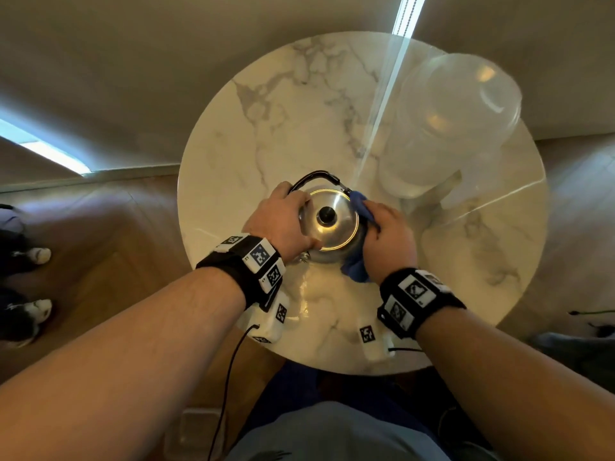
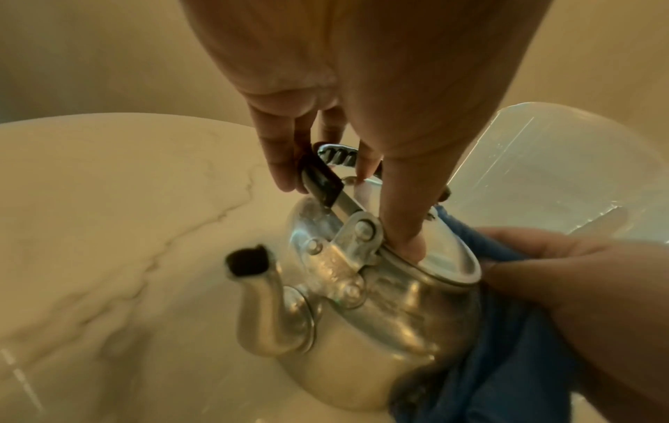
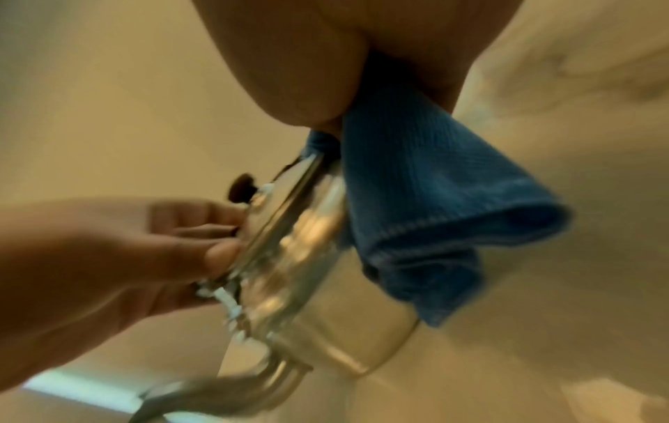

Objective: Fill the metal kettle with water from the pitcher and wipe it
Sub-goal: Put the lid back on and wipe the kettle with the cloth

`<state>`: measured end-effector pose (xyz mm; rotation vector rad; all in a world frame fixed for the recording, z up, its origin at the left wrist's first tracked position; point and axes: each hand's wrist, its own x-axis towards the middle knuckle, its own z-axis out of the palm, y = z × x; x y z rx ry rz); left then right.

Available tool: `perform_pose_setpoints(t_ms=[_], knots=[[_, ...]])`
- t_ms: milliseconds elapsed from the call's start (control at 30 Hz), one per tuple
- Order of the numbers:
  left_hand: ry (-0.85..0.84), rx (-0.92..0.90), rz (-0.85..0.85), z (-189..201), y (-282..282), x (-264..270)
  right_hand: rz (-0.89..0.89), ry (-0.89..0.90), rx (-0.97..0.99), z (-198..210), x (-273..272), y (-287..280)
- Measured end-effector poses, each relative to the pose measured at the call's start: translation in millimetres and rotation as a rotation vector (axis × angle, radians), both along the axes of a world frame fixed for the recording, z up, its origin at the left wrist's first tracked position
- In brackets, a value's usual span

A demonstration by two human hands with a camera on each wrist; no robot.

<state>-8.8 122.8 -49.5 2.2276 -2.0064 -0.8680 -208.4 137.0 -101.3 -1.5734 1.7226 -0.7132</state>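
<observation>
The steel kettle [image 1: 344, 229] stands on the round marble table [image 1: 283, 104], a little nearer the person than the middle; its black handle [image 1: 316, 176] is folded back and its spout [image 2: 259, 303] points toward the left wrist. The left hand [image 1: 283, 221] grips the top, thumb on the lid, fingers curled by the handle; the right hand [image 1: 389, 237] clutches a blue cloth [image 1: 356, 269] pressed to the kettle's right flank. A large clear plastic container [image 1: 449, 121] sits close beyond the right hand; 2 shoes [image 1: 36, 257] show on the wooden floor at the left.
</observation>
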Motion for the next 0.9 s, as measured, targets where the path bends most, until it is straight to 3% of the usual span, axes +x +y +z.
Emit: perform_pose_setpoints(t_ms=[100, 200, 367, 533, 833, 900], knots=[[-0.011, 0.002, 0.022, 5.6, -1.0, -5.9, 0.005, -0.117, 0.148, -1.1, -7.2, -14.0], [0.000, -0.003, 0.046, 12.8, -1.5, -8.2, -0.021, -0.124, 0.182, -11.2, -14.2, -2.4], [0.239, -0.060, 0.208, 30.2, -9.9, -10.9, 0.013, -0.156, 0.206, -16.5, -26.8, 15.9], [0.153, -0.148, 0.120, 49.2, -11.3, -28.4, 0.088, -0.135, 0.233, -12.4, -31.5, 16.1], [0.007, -0.082, -0.029, 71.7, -1.1, -43.1, 0.176, -0.243, 0.267, -3.9, -48.6, 14.8], [-0.024, -0.062, -0.089, 76.6, -0.2, -39.6, 0.169, -0.188, 0.296, -7.7, -52.6, 14.6]])
